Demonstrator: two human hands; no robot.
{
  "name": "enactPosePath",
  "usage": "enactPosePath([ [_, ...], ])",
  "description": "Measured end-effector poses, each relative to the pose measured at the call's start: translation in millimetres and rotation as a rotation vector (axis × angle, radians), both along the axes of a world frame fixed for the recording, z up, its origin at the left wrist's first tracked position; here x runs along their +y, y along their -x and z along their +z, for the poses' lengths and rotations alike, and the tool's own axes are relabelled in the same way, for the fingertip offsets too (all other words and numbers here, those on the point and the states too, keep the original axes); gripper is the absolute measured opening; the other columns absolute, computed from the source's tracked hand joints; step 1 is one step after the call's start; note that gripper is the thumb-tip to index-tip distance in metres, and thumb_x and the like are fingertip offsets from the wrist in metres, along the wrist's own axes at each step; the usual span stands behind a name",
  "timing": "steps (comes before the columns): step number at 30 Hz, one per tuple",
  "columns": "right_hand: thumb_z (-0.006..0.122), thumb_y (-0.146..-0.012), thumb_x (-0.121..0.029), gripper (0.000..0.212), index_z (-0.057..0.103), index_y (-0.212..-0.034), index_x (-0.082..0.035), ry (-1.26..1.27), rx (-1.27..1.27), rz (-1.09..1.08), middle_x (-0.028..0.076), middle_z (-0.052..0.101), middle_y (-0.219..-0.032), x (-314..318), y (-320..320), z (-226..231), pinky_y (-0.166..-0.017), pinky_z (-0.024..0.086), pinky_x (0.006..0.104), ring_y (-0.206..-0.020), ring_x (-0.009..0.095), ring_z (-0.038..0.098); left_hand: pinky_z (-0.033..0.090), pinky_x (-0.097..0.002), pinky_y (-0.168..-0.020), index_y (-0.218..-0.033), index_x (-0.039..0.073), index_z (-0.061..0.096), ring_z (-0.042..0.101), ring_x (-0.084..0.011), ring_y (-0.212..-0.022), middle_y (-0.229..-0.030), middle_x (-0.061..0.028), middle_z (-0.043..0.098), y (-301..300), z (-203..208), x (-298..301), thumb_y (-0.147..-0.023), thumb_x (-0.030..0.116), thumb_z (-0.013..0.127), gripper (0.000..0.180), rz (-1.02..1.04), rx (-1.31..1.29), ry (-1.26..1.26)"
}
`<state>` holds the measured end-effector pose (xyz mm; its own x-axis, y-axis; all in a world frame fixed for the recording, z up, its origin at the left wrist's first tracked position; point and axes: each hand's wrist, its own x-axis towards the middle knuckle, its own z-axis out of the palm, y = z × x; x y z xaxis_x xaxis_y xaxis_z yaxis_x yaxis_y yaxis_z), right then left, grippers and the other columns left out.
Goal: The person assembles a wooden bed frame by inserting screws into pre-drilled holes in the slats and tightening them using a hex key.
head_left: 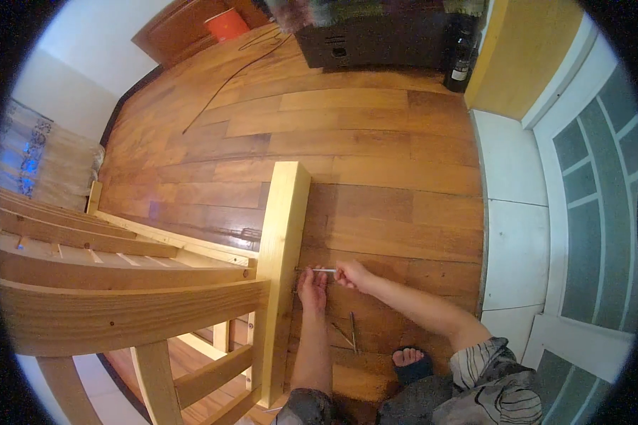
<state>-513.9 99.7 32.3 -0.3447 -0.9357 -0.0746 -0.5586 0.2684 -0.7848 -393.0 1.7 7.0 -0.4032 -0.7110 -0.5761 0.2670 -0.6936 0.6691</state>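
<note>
A thick, pale wooden post [280,227] belongs to a wooden frame and rises just left of my hands. My right hand [352,276] is closed around the right end of a thin silver rod-like tool [324,270], whose exact kind I cannot make out. The tool lies level and points at the post's right face. Close against that face, my left hand [312,288] has its fingers bent around the tool's left end. Whether a screw or bolt sits at that tip is too small to tell. Two thin metal rods [353,333] lie on the floor below my hands.
Slatted wooden rails [135,315] of the frame stretch left from the post. A dark cable [227,88] runs over the wooden floor [376,163]. At the back are a black box-like unit [376,46], a dark bottle [459,67] and a red container [227,25]. A white paneled door [556,149] stands right.
</note>
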Motion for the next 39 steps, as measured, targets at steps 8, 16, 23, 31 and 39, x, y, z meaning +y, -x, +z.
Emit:
enactPosePath([
  [8, 0.039, -0.082, -0.034, 0.033, 0.048, -0.081, -0.003, -0.079, 0.082, -0.113, 0.011, 0.050, -0.071, 2.7, -7.0, 3.4, -0.046, 0.040, 0.0343, -0.058, 0.023, 0.052, 0.045, -0.0284, -0.072, -0.094, 0.004, 0.047, 0.052, -0.0215, -0.086, -0.094, -0.0103, 0.053, -3.4, -3.3, -1.4, -0.079, 0.014, 0.052, 0.019, 0.027, 0.021, -0.004],
  [16, 0.036, -0.082, -0.036, 0.033, 0.047, -0.074, -0.005, -0.126, 0.203, -0.017, 0.012, 0.047, -0.064, -2.9, -0.2, -2.2, -0.052, 0.039, 0.0394, -0.062, 0.028, 0.051, 0.045, -0.0283, -0.072, -0.094, 0.003, 0.048, 0.051, -0.0210, -0.089, -0.095, -0.0100, 0.052, -3.5, -9.7, -6.2, -0.079, 0.015, 0.051, 0.019, 0.063, -0.016, -0.050],
  [23, 0.033, -0.082, -0.033, 0.033, 0.047, -0.065, -0.009, -0.634, -1.526, -0.170, -0.001, 0.032, -0.042, -12.4, -5.2, -13.4, -0.029, 0.014, 0.0228, -0.031, 0.007, 0.018, 0.044, -0.0310, -0.079, -0.102, 0.001, 0.043, 0.049, -0.0238, -0.096, -0.101, -0.0121, 0.050, -5.3, -5.7, -2.6, -0.081, 0.014, 0.048, 0.025, -0.095, 0.027, 0.058],
  [31, 0.042, -0.080, -0.040, 0.039, 0.047, -0.078, -0.002, -0.089, 0.243, 0.242, 0.014, 0.052, -0.078, -5.6, 0.7, 31.5, -0.063, 0.042, 0.0370, -0.076, 0.028, 0.053, 0.044, -0.0329, -0.078, -0.100, 0.000, 0.044, 0.051, -0.0240, -0.092, -0.098, -0.0126, 0.051, -1.6, -1.2, -1.2, -0.082, 0.012, 0.046, 0.022, -0.007, -0.033, -0.004],
  [39, 0.035, -0.084, -0.039, 0.037, 0.046, -0.078, -0.004, -0.178, -0.322, 0.026, 0.008, 0.048, -0.058, -14.3, -0.7, -0.8, -0.038, 0.035, 0.0278, -0.045, 0.018, 0.046, 0.043, -0.0332, -0.080, -0.102, 0.000, 0.042, 0.051, -0.0235, -0.090, -0.095, -0.0124, 0.051, -3.7, -2.3, -2.3, -0.082, 0.013, 0.047, 0.025, 0.009, 0.027, -0.020],
])
